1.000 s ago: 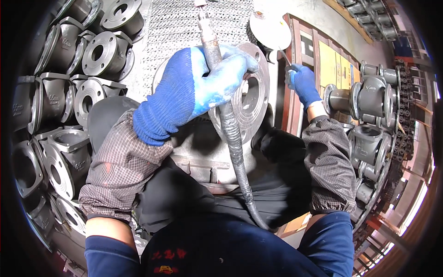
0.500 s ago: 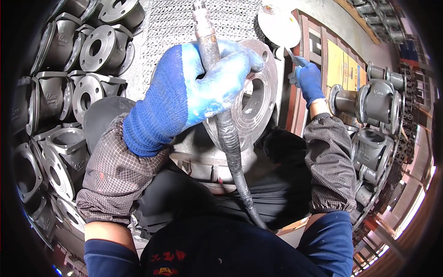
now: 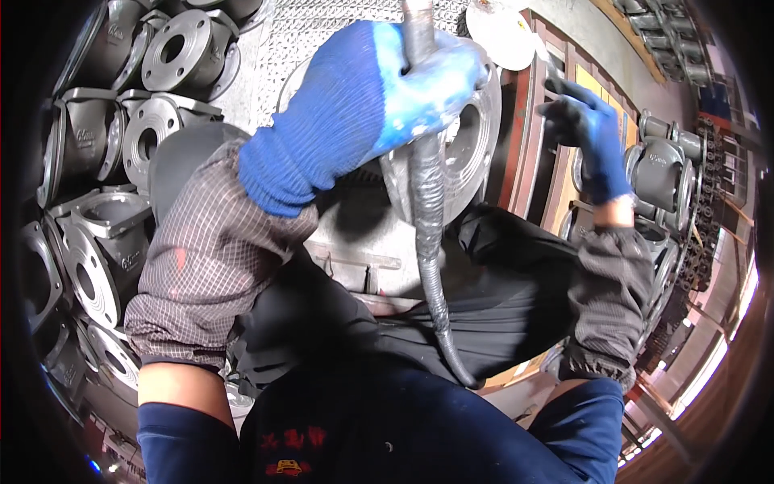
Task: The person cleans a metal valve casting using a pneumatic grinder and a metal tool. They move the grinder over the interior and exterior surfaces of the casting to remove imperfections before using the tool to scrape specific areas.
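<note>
My left hand (image 3: pixel 355 101), in a blue coated glove, is closed around a rod-like metal tool (image 3: pixel 418 40) whose tape-wrapped hose (image 3: pixel 429 218) hangs down toward my lap. Behind that hand stands a grey metal casting with a round, ringed flange (image 3: pixel 477 153); the glove and hose cover part of it. To the right, my right hand (image 3: pixel 592 141) is apart from the casting, its blue glove dark at the fingers, which stretch out with nothing visible in them. A thin pale strip (image 3: pixel 542 52), blurred, lies just beyond its fingertips beside a round white disc (image 3: pixel 501 34).
Grey flanged castings (image 3: pixel 85 137) are stacked along my left, and more flanged castings (image 3: pixel 659 173) stand at the right. A reddish-brown metal frame (image 3: pixel 528 153) runs beside the flange, with a yellow panel (image 3: pixel 595 87) behind it. A patterned metal surface (image 3: pixel 322 24) lies at the far side.
My left hand has moved up and right with the tool and hose. My right hand has drawn back rightward, its fingers now off the thin pale strip. The whole view has shifted somewhat.
</note>
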